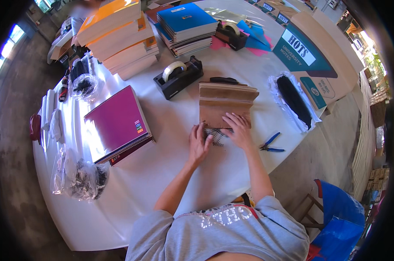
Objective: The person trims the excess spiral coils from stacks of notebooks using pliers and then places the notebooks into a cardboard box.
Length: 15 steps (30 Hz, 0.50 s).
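Note:
A brown folded cardboard piece (225,112) lies on the table in front of me, creased across its far part. At its near edge lies a dark, zigzag strip (215,135) that looks like binding wire, partly covered by my fingers. My left hand (198,145) rests at the near left corner, thumb apart from its upright fingers, beside the strip. Flat on the cardboard, the fingers of my right hand (238,131) are spread, its thumb reaching over the strip. Blue-handled pliers (272,143) lie splayed to the right of my right hand.
Purple spiral notebooks (114,117) are stacked at left, near plastic-wrapped black bundles (81,178). A black tape dispenser (179,80) stands beyond the cardboard. Farther back are orange-covered stacks (118,41) and blue notebooks (186,21). A carton (310,56) and wrapped black bundle (292,98) flank the right edge.

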Each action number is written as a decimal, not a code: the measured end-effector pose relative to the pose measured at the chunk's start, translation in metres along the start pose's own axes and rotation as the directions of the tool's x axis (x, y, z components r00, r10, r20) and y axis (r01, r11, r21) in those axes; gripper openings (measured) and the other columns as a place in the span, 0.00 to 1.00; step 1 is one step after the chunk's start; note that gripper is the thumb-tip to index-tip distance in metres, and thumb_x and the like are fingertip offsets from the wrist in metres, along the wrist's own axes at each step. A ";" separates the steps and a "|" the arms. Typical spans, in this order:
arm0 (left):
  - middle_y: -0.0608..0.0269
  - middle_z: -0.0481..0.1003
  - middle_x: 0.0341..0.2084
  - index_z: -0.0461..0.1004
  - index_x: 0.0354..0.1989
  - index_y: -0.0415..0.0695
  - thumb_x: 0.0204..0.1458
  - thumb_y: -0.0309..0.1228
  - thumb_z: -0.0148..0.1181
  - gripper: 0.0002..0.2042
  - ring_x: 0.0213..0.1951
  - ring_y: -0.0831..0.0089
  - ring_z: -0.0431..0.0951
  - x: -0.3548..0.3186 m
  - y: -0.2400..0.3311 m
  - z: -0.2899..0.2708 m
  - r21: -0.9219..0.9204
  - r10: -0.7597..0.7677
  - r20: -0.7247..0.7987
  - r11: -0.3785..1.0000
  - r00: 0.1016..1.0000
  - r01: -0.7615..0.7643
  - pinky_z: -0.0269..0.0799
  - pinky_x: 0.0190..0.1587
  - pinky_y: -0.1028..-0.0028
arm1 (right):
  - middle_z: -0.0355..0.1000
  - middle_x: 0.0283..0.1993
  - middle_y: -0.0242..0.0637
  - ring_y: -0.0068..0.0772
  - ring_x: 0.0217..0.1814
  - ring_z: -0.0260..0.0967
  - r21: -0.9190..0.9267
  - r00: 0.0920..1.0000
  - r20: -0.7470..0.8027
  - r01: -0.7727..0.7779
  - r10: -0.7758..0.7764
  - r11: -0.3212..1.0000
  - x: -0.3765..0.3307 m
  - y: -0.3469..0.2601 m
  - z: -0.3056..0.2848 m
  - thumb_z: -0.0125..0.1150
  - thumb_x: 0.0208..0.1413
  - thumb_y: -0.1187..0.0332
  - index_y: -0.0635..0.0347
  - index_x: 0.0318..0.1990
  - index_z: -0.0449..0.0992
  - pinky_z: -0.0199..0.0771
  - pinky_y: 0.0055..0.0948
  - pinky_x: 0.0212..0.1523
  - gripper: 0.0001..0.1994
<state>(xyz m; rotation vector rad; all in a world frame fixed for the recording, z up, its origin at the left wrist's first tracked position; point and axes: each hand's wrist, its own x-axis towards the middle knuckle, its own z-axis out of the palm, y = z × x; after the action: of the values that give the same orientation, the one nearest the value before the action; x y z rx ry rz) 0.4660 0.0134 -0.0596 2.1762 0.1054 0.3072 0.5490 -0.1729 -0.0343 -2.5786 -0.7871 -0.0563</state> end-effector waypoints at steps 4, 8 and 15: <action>0.38 0.54 0.59 0.56 0.61 0.37 0.58 0.46 0.46 0.28 0.61 0.43 0.55 -0.020 0.013 0.012 0.030 -0.045 -0.041 0.998 0.998 0.046 0.51 0.62 0.56 | 0.54 0.65 0.39 0.43 0.68 0.48 0.067 1.000 -0.025 -0.002 0.004 0.998 -0.046 -0.005 0.007 0.68 0.37 0.48 0.55 0.61 0.61 0.45 0.48 0.66 0.42; 0.39 0.52 0.60 0.54 0.60 0.33 0.60 0.48 0.41 0.30 0.62 0.45 0.52 -0.022 0.028 0.020 -0.226 -0.182 0.047 0.956 0.982 0.188 0.49 0.63 0.60 | 0.50 0.65 0.43 0.50 0.68 0.45 0.001 0.994 -0.062 -0.089 0.089 0.996 -0.064 -0.040 0.023 0.73 0.31 0.54 0.56 0.61 0.59 0.46 0.48 0.65 0.45; 0.41 0.63 0.56 0.57 0.60 0.35 0.61 0.50 0.37 0.30 0.60 0.53 0.60 -0.011 0.017 0.018 -0.282 -0.249 0.189 0.913 0.950 0.296 0.54 0.61 0.66 | 0.58 0.54 0.47 0.56 0.60 0.51 -0.042 0.960 -0.281 -0.033 0.020 0.999 -0.032 -0.052 0.066 0.65 0.39 0.57 0.50 0.53 0.67 0.49 0.56 0.60 0.29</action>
<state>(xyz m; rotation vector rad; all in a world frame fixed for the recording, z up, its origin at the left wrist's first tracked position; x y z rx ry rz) 0.4593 -0.0124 -0.0576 1.8377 0.2589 -0.0030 0.4881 -0.1233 -0.0785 -2.5462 -0.6515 -0.4270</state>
